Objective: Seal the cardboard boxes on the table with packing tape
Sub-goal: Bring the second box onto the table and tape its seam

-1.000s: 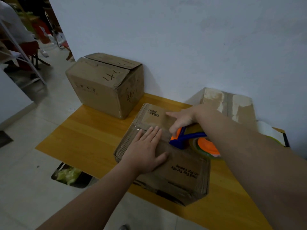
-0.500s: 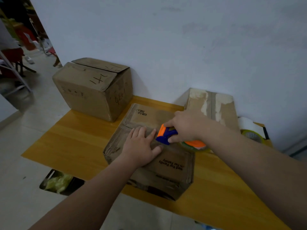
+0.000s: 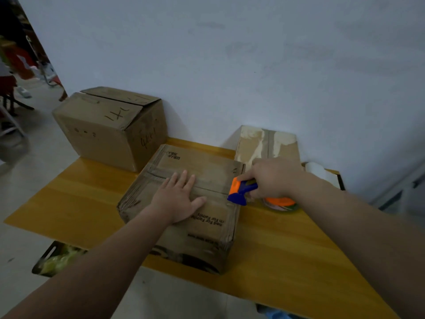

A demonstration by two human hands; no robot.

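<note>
Since the yellow tabletop (image 3: pixel 287 249) looks slick and the box I'm working sits right at its near edge, sliding is my first worry.

- Large box (image 3: pixel 103 127), upper left of frame: top flaps closed, one riding over the other. No tape that I can make out.
- Centre box (image 3: pixel 207 166), middle of frame: the one being sealed. Its seam runs left to right across the top. The light is too dim to judge how well any tape has bonded.
- Third box (image 3: pixel 266 143), against the wall just above my right wrist: torn, pale patches on its face.
- Left hand (image 3: pixel 177 199): flat on the centre box, fingers straight, palm pressing over the seam.
- Right hand (image 3: pixel 273 178): wrapped tight round the tape dispenser (image 3: pixel 241 192). The blue head sits at the box's right edge.
- Orange tape roll (image 3: pixel 279 202): hangs past that edge, low over the table.

Risks, as I judge them:
- If my left palm eases, a hard pull to the right drags the box along or skews it off the table edge.
- Cutting flush at the edge leaves no tail down the side, so the seam end may lift.
- A tilted blade tears the tape ragged, or the tape folds onto itself.
- A careless right arm knocks the third box.
</note>
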